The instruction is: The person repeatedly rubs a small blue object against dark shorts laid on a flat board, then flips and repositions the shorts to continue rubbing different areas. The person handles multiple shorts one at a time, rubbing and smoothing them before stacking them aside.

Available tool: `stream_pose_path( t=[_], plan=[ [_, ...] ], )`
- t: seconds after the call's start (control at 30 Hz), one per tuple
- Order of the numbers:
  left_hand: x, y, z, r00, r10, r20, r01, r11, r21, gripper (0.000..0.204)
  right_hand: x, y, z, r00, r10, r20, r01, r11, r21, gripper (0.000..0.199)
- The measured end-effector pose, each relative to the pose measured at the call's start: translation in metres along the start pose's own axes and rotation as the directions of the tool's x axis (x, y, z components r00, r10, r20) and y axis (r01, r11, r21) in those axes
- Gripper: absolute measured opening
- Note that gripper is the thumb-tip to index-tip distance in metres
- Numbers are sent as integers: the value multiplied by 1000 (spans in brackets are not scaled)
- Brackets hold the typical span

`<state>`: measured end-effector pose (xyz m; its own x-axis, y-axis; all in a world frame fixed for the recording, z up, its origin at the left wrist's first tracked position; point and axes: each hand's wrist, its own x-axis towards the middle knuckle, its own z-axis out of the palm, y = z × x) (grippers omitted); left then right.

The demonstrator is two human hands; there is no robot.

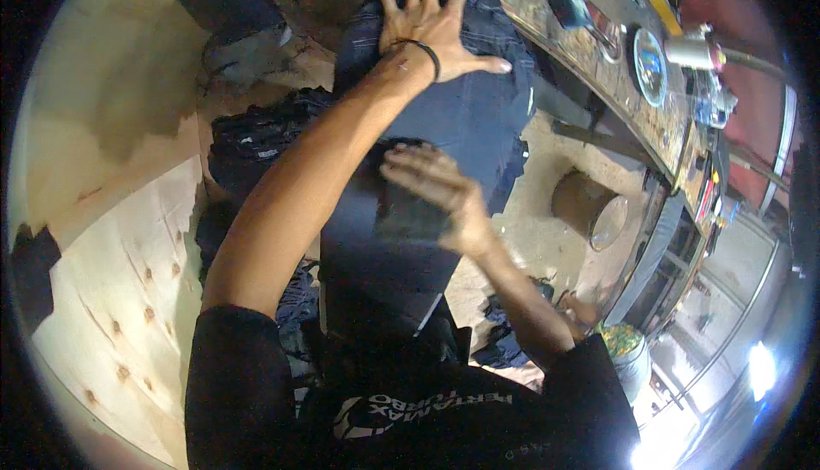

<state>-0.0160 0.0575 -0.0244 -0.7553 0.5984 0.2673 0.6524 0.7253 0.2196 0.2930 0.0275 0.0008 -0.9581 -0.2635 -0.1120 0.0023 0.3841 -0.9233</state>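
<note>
A dark blue denim garment (465,107) with visible stitching lies spread flat in front of me. My left hand (423,21) presses on its far end with the fingers spread wide, a dark band around the wrist. Nearer to me, my right hand (436,184) is over the dark cloth, its fingers stretched out and slightly blurred by motion. Whether the right palm touches the cloth or is just above it, I cannot tell. Neither hand grips anything. The near part of the dark surface (384,265) reaches back toward my body.
Folded dark clothes (265,137) are piled at the left, and more dark cloth (504,333) lies low at the right. A worn wooden workbench (589,77) runs along the right, bearing a blue-rimmed bowl (649,68) and a thread cone (694,53). Beside it stands a brown cylinder (589,209).
</note>
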Motion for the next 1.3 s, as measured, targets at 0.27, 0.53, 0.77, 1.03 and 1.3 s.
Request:
stream_pose_path(
  t=[0.27,0.53,0.77,1.03,1.3],
  plan=[
    [17,9,-25,859,-82,505,86,996,15,153,-3,6,-42,994,-2,-109,-3,999,-44,55],
    [13,15,-20,913,-79,401,83,996,7,154,-35,23,-54,926,259,-274,-179,942,285,50],
    [13,-4,10,932,351,90,-337,932,-136,132,80,-41,-105,999,37,-3,-37,999,36,70],
    [17,-11,17,932,340,121,-302,918,-256,132,107,34,-102,988,-40,-150,43,999,19,70],
    [18,-10,22,947,310,84,-279,923,-265,125,57,-10,-102,744,234,-626,-104,966,238,38]
  ],
)
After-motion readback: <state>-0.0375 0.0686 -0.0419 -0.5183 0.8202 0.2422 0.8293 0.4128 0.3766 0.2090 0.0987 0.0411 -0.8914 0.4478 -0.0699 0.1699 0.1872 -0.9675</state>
